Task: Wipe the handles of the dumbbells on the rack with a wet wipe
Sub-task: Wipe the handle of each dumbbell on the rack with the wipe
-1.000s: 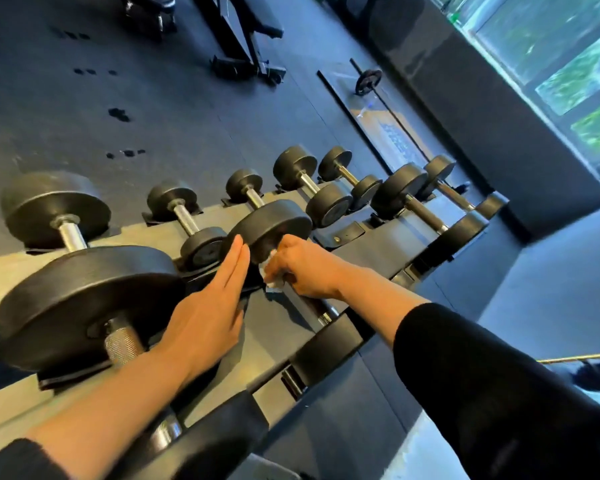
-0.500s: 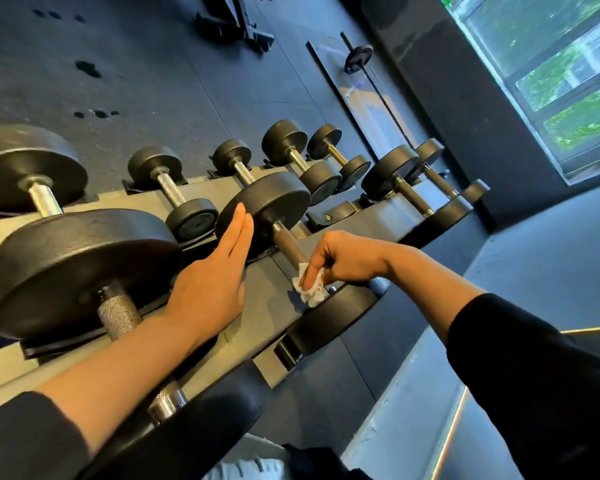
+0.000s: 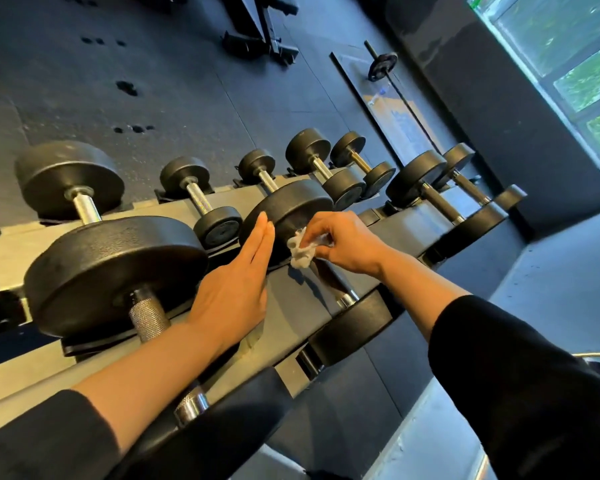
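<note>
Right hand (image 3: 343, 244) pinches crumpled wet wipe (image 3: 301, 252) at upper end of dumbbell handle (image 3: 329, 284), against the big weight head (image 3: 291, 211). Left hand (image 3: 238, 289) flat, fingers straight, edge against that head. Neighbouring dumbbells (image 3: 201, 199) crowd the rack (image 3: 291, 317). Half a second ago the wipe sat lower on the handle.

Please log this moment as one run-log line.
right hand: pinches crumpled white wet wipe on dark dumbbell handle | left hand: flat against black round dumbbell head
</note>
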Available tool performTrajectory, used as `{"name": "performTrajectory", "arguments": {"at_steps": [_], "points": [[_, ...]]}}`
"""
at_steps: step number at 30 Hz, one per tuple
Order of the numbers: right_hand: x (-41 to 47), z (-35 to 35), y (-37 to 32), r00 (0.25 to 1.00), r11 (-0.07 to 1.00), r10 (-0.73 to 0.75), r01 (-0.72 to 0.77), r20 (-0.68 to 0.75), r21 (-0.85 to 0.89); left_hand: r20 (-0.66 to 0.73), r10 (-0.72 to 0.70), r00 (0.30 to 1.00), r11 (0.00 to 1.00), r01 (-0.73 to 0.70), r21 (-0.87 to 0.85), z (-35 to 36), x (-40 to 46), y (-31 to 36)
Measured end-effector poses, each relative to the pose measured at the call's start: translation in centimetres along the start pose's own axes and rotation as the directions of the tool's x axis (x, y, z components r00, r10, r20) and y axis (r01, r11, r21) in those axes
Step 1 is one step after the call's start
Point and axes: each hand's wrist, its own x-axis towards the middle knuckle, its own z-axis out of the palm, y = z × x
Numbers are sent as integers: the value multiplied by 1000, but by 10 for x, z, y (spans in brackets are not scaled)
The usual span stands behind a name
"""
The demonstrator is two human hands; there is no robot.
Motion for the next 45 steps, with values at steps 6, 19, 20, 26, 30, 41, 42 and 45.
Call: {"name": "performTrajectory", "arguments": {"at_steps": [6,19,20,26,30,41,42,45], "points": [[-23,-16,10,962,981,-26,-28,273,191,49,7,999,997,-10,72,-15,1,12],[-4,-11,71,974,897,-194,223,-113,382,87,-157,984,959,131,250,-26,23,53],[1,-6,75,969,901,-202,242,-145,359,57,-191,980,957,173,232,-24,25,58],[14,24,83,910,790,-359,416,-209,452,-146,-423,894,900,433,46,0,40,101],[13,32,95,885,688,-407,459,-224,563,-200,-584,786,811,567,-143,13,47,123],[-1,37,127,759,406,-650,378,-27,832,-226,-748,624,652,755,-73,28,72,162],[-1,38,128,760,404,-650,366,-19,838,-225,-740,634,660,749,-56,28,74,168],[1,40,133,860,432,-505,319,-67,844,-252,-726,640,663,748,-12,30,77,180]]}}
